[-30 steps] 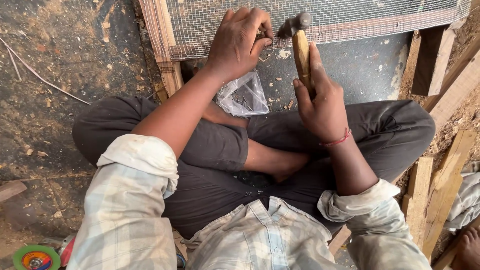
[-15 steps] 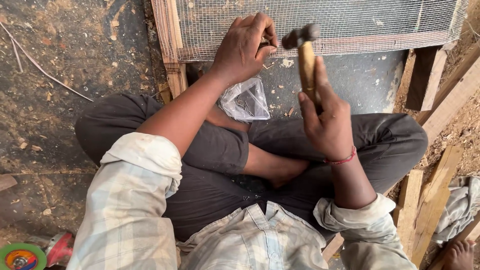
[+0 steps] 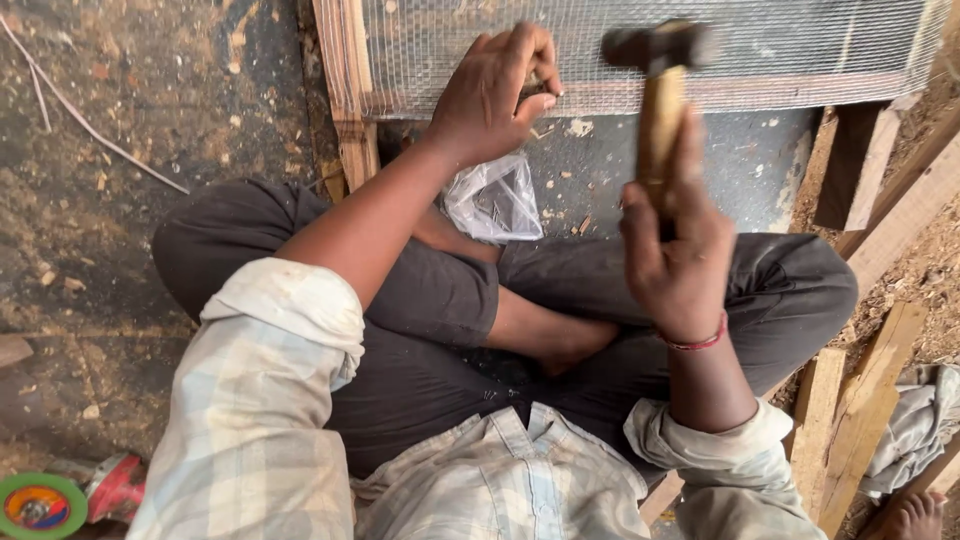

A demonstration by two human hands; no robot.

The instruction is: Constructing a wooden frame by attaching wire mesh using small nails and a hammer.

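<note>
I sit cross-legged on the ground facing a wooden frame point(image 3: 345, 90) covered with wire mesh point(image 3: 760, 40). My left hand point(image 3: 490, 95) rests on the frame's lower rail, fingers pinched on a small dark fastener, likely a nail point(image 3: 535, 88). My right hand point(image 3: 680, 250) grips the wooden handle of a hammer point(image 3: 660, 90); its dark head is raised and blurred, above and to the right of the left hand. A clear plastic bag of small metal pieces point(image 3: 495, 200) lies on my lap below the left hand.
Wooden battens point(image 3: 850, 430) lie at my right, with a wood block point(image 3: 850, 165) under the frame and a grey cloth point(image 3: 915, 430). A bare foot of another person point(image 3: 910, 515) shows at the bottom right. A red tool with a green disc point(image 3: 45, 505) lies bottom left. Sawdust covers the ground.
The hammer has lifted away from the frame rail and shifted right, its head now raised. My left hand stays pinched at the same spot on the rail.
</note>
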